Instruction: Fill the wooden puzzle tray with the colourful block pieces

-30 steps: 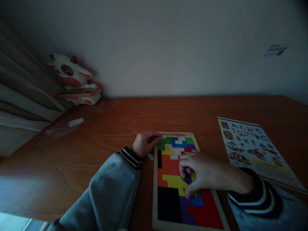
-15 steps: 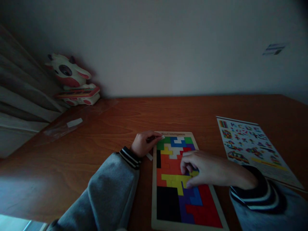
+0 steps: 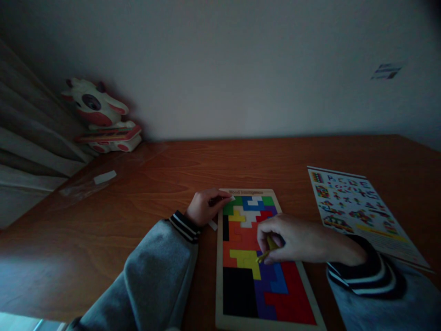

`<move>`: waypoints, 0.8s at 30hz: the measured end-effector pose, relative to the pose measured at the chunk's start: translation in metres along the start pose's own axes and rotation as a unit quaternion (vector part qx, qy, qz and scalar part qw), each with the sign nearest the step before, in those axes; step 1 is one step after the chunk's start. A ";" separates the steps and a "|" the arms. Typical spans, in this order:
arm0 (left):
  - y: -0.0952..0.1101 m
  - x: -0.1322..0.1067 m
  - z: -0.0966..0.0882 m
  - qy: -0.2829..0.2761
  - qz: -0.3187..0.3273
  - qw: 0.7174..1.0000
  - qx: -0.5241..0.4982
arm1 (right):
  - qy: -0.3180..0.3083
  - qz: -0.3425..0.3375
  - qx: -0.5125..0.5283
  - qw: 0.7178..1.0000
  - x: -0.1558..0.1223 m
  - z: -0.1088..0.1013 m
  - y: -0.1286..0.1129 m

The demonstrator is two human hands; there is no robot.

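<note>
A wooden puzzle board (image 3: 220,276) lies on the brown table in front of me, filled with coloured block pieces in green, blue, red, orange, yellow, purple and black. My left hand (image 3: 203,207) is curled at the board's top-left corner, fingers pressed on the frame. My right hand (image 3: 292,239) hovers over the middle of the board and pinches a yellow piece (image 3: 267,250) that is tilted up off the board. Small white gaps show near the top of the puzzle (image 3: 248,218).
A printed pattern sheet (image 3: 354,207) lies on the table to the right. A cow-shaped toy (image 3: 98,115) sits in the far left corner against the wall. A clear plastic bag with a white label (image 3: 105,177) lies left of centre. A curtain hangs at the left.
My right hand has moved up the board and lifted the yellow piece at an angle. My left hand has stayed at the corner.
</note>
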State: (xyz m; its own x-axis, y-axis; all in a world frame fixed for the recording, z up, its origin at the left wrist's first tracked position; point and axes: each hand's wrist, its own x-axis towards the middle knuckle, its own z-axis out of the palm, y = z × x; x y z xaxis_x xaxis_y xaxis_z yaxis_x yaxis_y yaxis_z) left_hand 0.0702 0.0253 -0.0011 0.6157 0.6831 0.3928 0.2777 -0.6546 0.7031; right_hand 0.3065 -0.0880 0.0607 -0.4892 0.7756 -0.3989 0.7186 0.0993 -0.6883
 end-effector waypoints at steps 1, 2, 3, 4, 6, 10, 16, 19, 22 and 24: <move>0.000 0.000 0.000 0.001 0.003 1.000 0.002 | 0.025 -0.002 0.019 0.999 0.001 0.000 0.003; 0.000 0.000 0.000 0.002 0.005 1.000 0.004 | 0.063 -0.007 0.040 0.997 0.002 -0.001 0.006; 0.001 0.000 0.000 0.003 0.006 1.000 0.004 | 0.110 -0.014 0.061 0.992 0.004 -0.001 0.009; 0.001 0.000 -0.001 0.003 0.007 1.000 0.004 | 0.155 -0.021 0.082 0.984 0.006 -0.002 0.013; 0.002 0.000 -0.001 0.002 0.006 1.000 0.002 | 0.220 -0.029 0.126 0.967 0.010 -0.003 0.021; 0.004 0.001 -0.002 0.000 0.010 1.000 0.006 | 0.259 -0.021 0.184 0.948 0.016 -0.005 0.029; 0.002 0.001 -0.001 -0.005 0.016 1.000 0.010 | 0.290 -0.022 0.170 0.941 0.014 -0.008 0.024; 0.000 0.000 -0.001 -0.007 0.017 1.000 0.015 | 0.287 -0.033 0.183 0.940 0.014 -0.007 0.020; 0.000 0.000 -0.001 -0.009 0.016 1.000 0.022 | 0.286 -0.028 0.193 0.938 0.016 -0.005 0.020; 0.000 0.000 -0.001 -0.010 0.013 1.000 0.025 | 0.283 -0.029 0.201 0.937 0.018 -0.003 0.022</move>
State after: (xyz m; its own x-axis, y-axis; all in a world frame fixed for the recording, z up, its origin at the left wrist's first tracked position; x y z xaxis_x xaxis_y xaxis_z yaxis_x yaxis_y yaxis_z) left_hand 0.0694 0.0253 -0.0001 0.6373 0.6595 0.3987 0.2975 -0.6878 0.6621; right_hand 0.3147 -0.0696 0.0405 -0.0998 0.9939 -0.0462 0.3981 -0.0027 -0.9173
